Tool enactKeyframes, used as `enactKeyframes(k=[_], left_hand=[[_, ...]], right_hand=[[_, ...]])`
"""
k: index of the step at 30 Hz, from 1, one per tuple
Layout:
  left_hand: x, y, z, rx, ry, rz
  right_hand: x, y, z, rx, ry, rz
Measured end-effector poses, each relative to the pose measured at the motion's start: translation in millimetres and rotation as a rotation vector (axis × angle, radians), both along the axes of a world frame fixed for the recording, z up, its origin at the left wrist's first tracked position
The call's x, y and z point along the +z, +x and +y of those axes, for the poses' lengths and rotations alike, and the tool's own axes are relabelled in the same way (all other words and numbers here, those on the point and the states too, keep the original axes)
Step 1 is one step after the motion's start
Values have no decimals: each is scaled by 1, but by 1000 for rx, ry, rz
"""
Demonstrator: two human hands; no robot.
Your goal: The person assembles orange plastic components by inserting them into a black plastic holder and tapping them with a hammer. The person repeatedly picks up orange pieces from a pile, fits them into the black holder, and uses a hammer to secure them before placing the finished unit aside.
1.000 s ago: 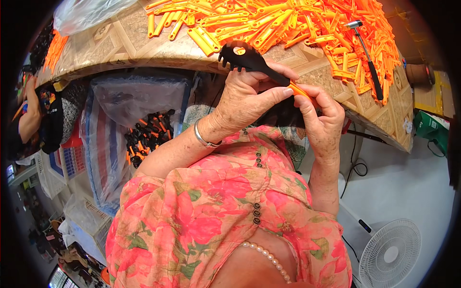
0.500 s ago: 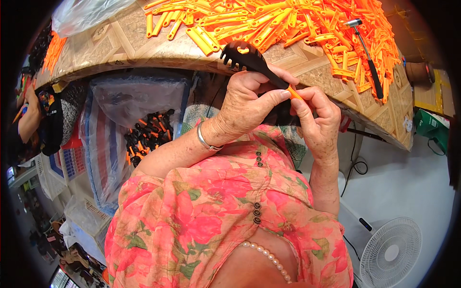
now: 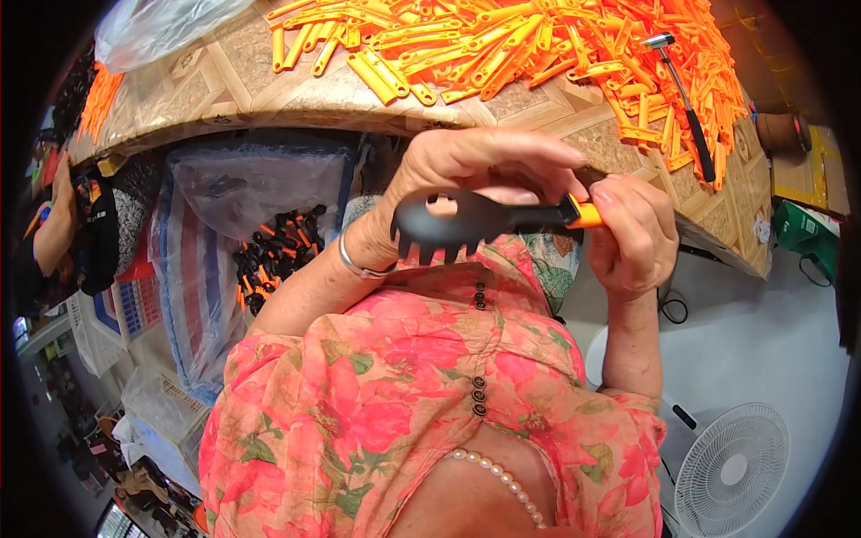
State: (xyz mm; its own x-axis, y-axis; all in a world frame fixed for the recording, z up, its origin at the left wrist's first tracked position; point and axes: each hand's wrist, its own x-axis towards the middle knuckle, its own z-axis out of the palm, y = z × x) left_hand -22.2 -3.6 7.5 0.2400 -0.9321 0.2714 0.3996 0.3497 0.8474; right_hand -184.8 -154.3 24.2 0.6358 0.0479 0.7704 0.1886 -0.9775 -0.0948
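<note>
— So, where do we have the black slotted spoon (image 3: 466, 220) just now?

— We hold it up close to our chest, between both hands, lying almost level. Its toothed head points to our left and hangs free below our left hand (image 3: 475, 170). The handle runs to our right, toward the right hand (image 3: 632, 233).

— And how does each hand sit on it?

— Our left hand is curled over the top of the spoon, fingers arched across the handle and clasping it from above. The right hand is clenched around the orange piece (image 3: 583, 213) at the handle's end, thumb pressed on top of it. The two hands nearly touch there, and the orange piece meets the black handle just between them.

— What lies about us?

— Beyond our hands, the patterned surface (image 3: 269, 81) carries a great heap of orange plastic strips (image 3: 502, 45), spread across most of its far side. A hammer (image 3: 686, 108) with a black grip lies on the strips to our right, well apart from the spoon. Under the surface, to our left, a clear bag holds black and orange parts (image 3: 273, 251). A silver bangle (image 3: 354, 264) sits on our left wrist. A white fan (image 3: 731, 471) stands on the floor at lower right, and another person's arm (image 3: 54, 233) shows at the far left edge.
</note>
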Motion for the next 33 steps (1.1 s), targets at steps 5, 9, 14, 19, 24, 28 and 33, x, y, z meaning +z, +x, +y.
enactKeyframes(k=[5, 9, 14, 19, 24, 28, 33], left_hand=[[-8, 12, 2, -404, 287, 338], [-2, 7, 3, -522, 375, 282], [-25, 9, -12, -444, 476, 321], [-32, -2, -15, -258, 569, 335], [-25, -5, -20, -119, 646, 249], [-18, -11, -23, -59, 670, 192], [-19, -13, -25, -26, 685, 167]], right_hand=[[-2, 1, -20, 62, -239, 41], [-4, 10, -33, 139, -305, 143], [-19, 21, -49, 110, -290, 296], [-9, 24, -54, -40, -295, 361], [-8, 11, -109, -576, -143, 184], [-19, 1, -144, -732, -137, 354], [-8, 2, -152, -786, -83, 255]])
